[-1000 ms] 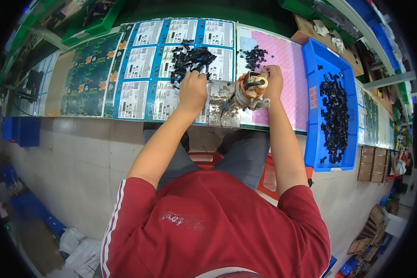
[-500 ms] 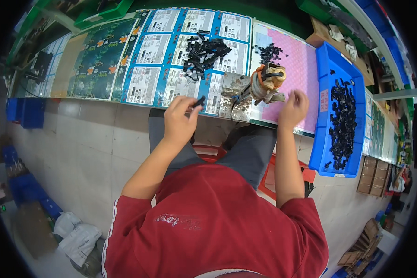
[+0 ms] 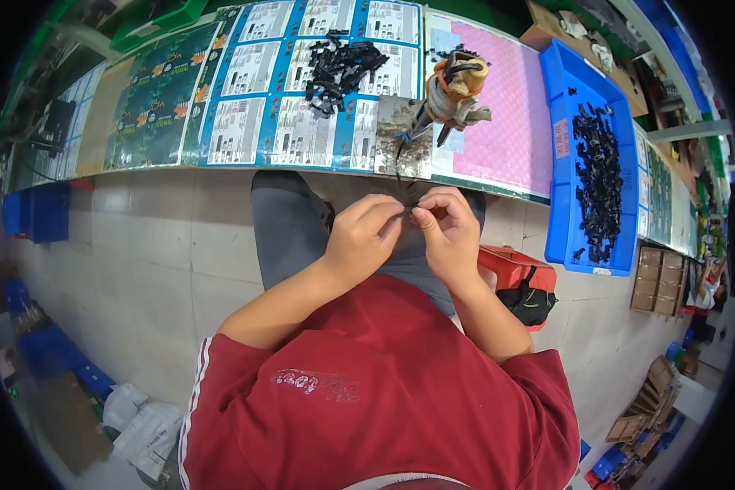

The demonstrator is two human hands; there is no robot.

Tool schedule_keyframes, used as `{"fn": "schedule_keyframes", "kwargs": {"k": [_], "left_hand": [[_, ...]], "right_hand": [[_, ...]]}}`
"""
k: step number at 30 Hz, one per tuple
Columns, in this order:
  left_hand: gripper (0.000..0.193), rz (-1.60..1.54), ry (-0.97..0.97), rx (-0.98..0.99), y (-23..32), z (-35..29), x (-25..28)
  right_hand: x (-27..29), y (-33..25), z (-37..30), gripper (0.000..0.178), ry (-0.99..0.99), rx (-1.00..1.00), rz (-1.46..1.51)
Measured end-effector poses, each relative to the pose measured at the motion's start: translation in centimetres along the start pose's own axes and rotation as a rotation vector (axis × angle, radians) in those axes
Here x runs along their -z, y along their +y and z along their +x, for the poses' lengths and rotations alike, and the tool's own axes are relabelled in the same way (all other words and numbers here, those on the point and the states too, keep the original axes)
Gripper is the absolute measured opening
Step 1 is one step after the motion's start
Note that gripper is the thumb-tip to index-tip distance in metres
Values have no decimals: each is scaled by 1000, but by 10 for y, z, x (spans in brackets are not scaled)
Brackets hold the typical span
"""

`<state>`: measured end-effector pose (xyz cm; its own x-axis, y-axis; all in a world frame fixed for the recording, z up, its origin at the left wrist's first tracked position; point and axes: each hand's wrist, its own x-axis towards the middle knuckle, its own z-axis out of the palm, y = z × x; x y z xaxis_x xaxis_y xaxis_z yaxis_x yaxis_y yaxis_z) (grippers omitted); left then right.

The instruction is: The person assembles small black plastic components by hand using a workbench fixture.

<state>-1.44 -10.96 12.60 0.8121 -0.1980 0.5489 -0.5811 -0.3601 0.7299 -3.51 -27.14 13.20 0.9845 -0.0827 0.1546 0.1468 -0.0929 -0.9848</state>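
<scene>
In front of my body, over my lap, my left hand (image 3: 364,232) and my right hand (image 3: 453,234) meet fingertip to fingertip. Between them is a small black plastic piece (image 3: 410,209), pinched by both and mostly covered by the fingers. Beyond the hands, a metal plate (image 3: 394,149) lies at the table's front edge. On it stands a tool wrapped in beige cloth and orange band (image 3: 459,88). A loose pile of black plastic pieces (image 3: 339,75) rests on the table, left of the tool.
A blue tray (image 3: 560,200) full of black parts (image 3: 599,175) stands on the right. Tiny black bits are partly hidden behind the wrapped tool, near a pink sheet (image 3: 510,122). A red stool (image 3: 506,265) with a black bag (image 3: 528,300) is by my right side.
My left hand, with the black piece, has moved right and toward me. My right hand has come left from beside the wrapped tool, and both now hold the piece. The whole view has shifted slightly.
</scene>
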Motion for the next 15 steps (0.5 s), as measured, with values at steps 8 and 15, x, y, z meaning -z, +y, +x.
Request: {"fn": "schedule_keyframes", "kwargs": {"k": [8,15], "left_hand": [[16,-540,-15,493,17,-19,9],[29,-987,-344,877,6,-16,32]], "right_hand": [[3,-13,6,8,-155,41,-146],[3,-25,-5,7,-209,70,-85]]}}
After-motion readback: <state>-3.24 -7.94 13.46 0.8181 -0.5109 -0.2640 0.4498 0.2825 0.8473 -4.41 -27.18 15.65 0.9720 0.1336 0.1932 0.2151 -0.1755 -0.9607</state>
